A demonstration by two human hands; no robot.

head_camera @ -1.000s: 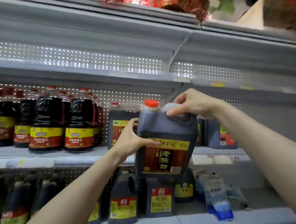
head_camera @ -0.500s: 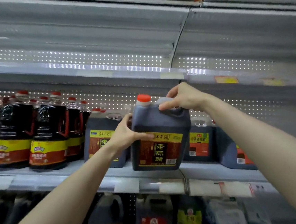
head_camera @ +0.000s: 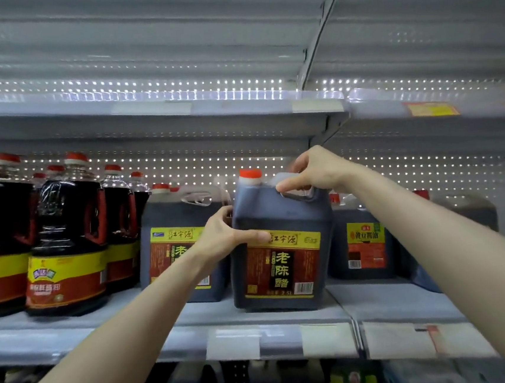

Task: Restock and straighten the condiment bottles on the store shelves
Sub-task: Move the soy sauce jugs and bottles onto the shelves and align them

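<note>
Dark rectangular plastic vinegar jug with orange cap, standing at the grey shelf's front edge; right hand grips its top handle, left hand clasps its left side.

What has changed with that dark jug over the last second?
The jug went up from in front of the lower shelf and onto the middle shelf, where its base now seems to rest near the front edge beside a matching jug. The grip stayed the same: right hand on the top handle, left hand against its side. The other bottles look unmoved.
</note>
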